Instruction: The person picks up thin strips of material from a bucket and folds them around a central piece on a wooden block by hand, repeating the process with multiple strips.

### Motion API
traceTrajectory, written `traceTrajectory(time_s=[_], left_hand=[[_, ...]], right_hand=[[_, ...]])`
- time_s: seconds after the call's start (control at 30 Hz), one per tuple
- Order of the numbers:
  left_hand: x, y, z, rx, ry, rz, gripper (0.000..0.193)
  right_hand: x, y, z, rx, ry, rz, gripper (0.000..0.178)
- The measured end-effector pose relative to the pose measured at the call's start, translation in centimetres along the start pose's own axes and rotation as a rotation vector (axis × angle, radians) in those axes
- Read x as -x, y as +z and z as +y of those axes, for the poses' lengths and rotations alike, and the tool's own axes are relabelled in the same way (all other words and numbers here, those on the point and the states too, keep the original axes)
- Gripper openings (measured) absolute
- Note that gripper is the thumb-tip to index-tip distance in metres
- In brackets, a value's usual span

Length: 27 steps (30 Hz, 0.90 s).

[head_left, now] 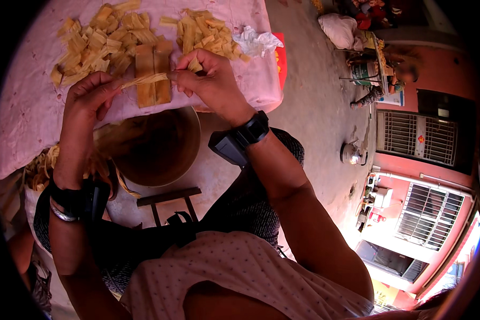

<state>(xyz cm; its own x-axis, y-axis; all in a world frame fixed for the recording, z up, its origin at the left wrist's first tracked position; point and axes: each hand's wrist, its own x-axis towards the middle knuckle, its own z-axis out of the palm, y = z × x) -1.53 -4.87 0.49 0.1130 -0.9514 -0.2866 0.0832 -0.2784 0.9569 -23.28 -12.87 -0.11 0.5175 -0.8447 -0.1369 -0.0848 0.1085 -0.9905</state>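
Observation:
My left hand (pixel 93 95) and my right hand (pixel 212 82) pinch opposite ends of a twisted, pale yellow strip of dried leaf (pixel 146 80), drawn out level between them. Another bit of leaf (pixel 196 65) pokes up between the fingers of my right hand. Beneath the strip, a wooden board (pixel 145 58) of two slats lies at the table's edge. Behind it on the left spreads a large pile of folded yellow leaf pieces (pixel 98 45), with a smaller pile (pixel 204 33) to the right. The exact kind of leaf cannot be told.
A pink cloth covers the table (pixel 32 101). Crumpled white plastic (pixel 257 41) lies by its right edge. Below stand a round basin (pixel 189 154) with leaf strips at its left and a small stool (pixel 168 196). A kettle (pixel 352 154) and a seated person (pixel 392 85) are farther right.

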Motion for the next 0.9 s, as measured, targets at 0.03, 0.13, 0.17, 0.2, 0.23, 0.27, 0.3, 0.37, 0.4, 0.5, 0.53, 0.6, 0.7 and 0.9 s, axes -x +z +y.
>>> traceTrajectory(time_s=[0.03,0.13,0.17,0.2,0.23,0.27,0.3,0.37,0.4,0.5,0.53,0.6,0.7,0.9], left_hand=[[-0.4,-0.1,-0.3,-0.001,0.001,-0.001,0.012],[-1.6,0.0,-1.4,-0.073,-0.013,-0.012,0.009],[-2.0,0.1,-1.7,-0.073,0.041,0.014,0.009],[-2.3,0.4,-2.2,-0.07,0.094,0.038,0.01],[-2.6,0.5,-2.8,-0.069,0.095,0.037,0.01],[-2.8,0.5,-3.4,-0.181,0.137,0.061,0.01],[-3.0,0.3,-4.1,-0.295,0.18,0.086,0.01],[-3.0,-0.8,-5.4,-0.327,0.203,0.158,0.01],[-2.9,-1.0,-5.5,-0.353,0.221,0.222,0.01],[-0.3,0.7,-1.8,-0.206,0.109,0.036,0.008],[0.0,1.4,-2.0,-0.202,0.096,0.03,0.008],[0.6,2.8,-2.5,-0.266,0.196,-0.116,0.008],[1.8,5.3,-2.1,-0.066,0.2,-0.17,0.01],[1.2,1.3,0.3,-0.275,0.06,-0.337,0.011]], right_hand=[[-0.4,0.0,0.4,-0.032,-0.018,0.016,0.011],[-1.2,0.0,1.8,-0.004,-0.058,0.041,0.011],[-1.4,0.0,2.3,0.056,-0.076,0.052,0.012],[-1.6,0.0,2.9,0.057,-0.077,0.053,0.012],[-1.7,0.1,3.5,0.189,-0.148,0.069,0.012],[-1.7,-0.1,4.0,0.32,-0.22,0.084,0.013],[-1.4,0.1,3.8,0.319,-0.223,0.083,0.013],[-0.4,0.7,3.0,0.512,-0.044,0.203,0.013],[-0.1,0.4,2.6,0.516,-0.048,0.206,0.013],[1.0,-0.3,2.5,0.393,-0.113,0.1,0.018],[1.2,0.2,1.9,0.506,-0.402,0.109,0.015],[1.5,1.4,1.3,0.604,-0.751,0.163,0.011],[2.0,3.3,1.5,0.73,-0.702,0.186,0.01],[1.4,1.4,0.5,0.758,-0.778,0.333,0.018]])
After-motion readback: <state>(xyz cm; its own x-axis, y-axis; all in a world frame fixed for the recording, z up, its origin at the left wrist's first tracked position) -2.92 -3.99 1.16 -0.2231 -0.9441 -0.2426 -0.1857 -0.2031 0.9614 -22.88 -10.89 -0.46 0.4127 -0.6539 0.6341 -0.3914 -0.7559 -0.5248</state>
